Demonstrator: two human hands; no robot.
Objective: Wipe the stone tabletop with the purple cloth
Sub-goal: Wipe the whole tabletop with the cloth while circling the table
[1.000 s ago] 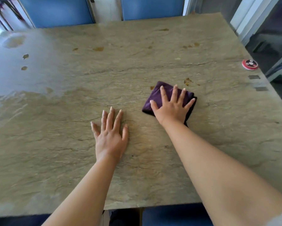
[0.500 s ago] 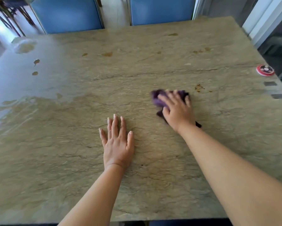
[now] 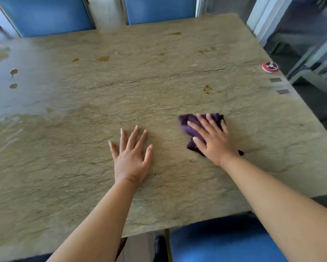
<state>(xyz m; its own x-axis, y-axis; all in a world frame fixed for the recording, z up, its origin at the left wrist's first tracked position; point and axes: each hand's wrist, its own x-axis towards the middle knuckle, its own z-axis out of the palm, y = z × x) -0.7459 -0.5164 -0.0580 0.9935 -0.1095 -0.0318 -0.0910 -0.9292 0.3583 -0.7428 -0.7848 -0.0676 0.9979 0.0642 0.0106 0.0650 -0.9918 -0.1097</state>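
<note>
The stone tabletop [image 3: 158, 87] is greenish-tan with dark veins and several brown spots. A crumpled purple cloth [image 3: 190, 127] lies on it right of centre. My right hand [image 3: 213, 138] presses flat on the cloth, fingers spread and pointing up-left, covering most of it. My left hand [image 3: 131, 156] rests palm down on the bare stone to the left of the cloth, fingers apart, holding nothing. A brown stain [image 3: 207, 89] sits on the stone beyond the cloth.
A round red and white disc [image 3: 270, 67] lies near the right edge, with two small grey squares [image 3: 278, 86] below it. Blue chairs [image 3: 47, 14] stand at the far side, and a blue seat [image 3: 225, 242] at the near edge. Glare washes the left side.
My right hand has slid the cloth toward the right and nearer me, bunching it from a flat fold. My left hand has stayed flat on the stone.
</note>
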